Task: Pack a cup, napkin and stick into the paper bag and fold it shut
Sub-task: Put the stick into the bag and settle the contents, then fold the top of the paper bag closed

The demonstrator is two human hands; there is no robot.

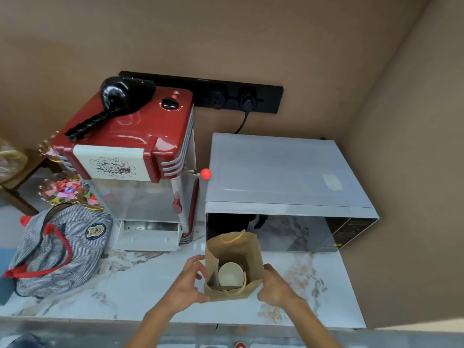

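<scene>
A brown paper bag (247,249) stands upright and open on the marble counter in front of the microwave. Inside it a white paper cup (229,275) sits upright. A flat dark piece stands along the bag's left inner wall; I cannot tell whether it is the napkin or the stick. My left hand (187,285) grips the bag's left side near the rim. My right hand (275,285) holds the bag's right side. The bag's twisted paper handles hang at the near and far rims.
A silver microwave (283,172) stands right behind the bag. A red popcorn machine (130,146) with a black scoop on top is at the back left. A striped fabric bag (57,249) with red handles lies at left. The counter edge (175,320) runs close to me.
</scene>
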